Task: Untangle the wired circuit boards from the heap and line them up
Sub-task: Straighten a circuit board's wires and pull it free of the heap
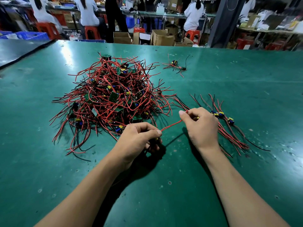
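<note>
Bright light from above throws white glare on the far table (246, 82). The left hand (137, 138) and right hand (201, 126) cast dark shadows beneath them. The centre is sharp; people (86, 12) behind are blurred, and the edges bow outward.

red and black wires (114, 95) tangle over green boards (113, 96) with yellow-blue parts; green mat (229, 89), red stools (91, 32) at twelve o'clock.

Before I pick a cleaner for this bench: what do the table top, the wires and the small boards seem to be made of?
Table top: green rubber or vinyl mat, probably; semi-gloss, with lamp glare and scuffs. Wires: smooth red and black plastic-looking insulation, bending in loose curves. Boards: flat, rigid green laminate, likely fibreglass.
</note>
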`<state>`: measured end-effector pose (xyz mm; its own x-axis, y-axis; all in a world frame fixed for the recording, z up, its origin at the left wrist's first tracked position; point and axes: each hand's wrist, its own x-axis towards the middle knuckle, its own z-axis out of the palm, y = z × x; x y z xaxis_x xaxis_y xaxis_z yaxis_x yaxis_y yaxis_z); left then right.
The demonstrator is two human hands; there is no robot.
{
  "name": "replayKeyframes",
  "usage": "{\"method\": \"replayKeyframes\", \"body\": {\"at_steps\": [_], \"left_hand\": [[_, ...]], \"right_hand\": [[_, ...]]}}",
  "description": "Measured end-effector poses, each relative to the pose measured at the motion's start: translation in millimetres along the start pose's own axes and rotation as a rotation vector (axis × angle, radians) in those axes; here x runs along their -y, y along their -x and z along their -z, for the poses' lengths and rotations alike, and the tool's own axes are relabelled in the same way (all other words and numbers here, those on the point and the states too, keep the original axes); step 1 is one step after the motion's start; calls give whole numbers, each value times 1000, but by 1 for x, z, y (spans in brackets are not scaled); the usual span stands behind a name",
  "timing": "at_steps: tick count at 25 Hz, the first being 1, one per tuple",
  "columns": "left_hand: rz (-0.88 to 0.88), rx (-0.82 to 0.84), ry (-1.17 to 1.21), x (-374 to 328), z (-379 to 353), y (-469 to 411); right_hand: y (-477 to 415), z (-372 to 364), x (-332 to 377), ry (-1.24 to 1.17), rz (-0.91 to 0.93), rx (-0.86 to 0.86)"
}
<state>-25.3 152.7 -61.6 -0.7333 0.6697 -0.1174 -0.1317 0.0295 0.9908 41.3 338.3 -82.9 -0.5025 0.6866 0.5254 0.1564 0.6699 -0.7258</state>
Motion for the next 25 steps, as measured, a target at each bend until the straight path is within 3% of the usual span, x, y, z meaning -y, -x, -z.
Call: {"method": "replayKeyframes", "body": {"at_steps": [3,4,8,15,21,25], "left_hand": [[2,0,10,0,1,0],[6,0,22,0,1,0],[19,13,55,1,3,-1],[8,50,42,3,5,-2],[-1,70,46,5,4,-2],[14,36,77,6,5,-3]], "right_hand": [[0,-1,0,-8,24,35],[-2,1,0,-91,-71,61],[-9,7,12,-830,-640,196],[-11,14,25,-1211,-1012,314],[-12,17,27,-1410,-1138,385],[-10,15,23,-1263,-1091,348]]}}
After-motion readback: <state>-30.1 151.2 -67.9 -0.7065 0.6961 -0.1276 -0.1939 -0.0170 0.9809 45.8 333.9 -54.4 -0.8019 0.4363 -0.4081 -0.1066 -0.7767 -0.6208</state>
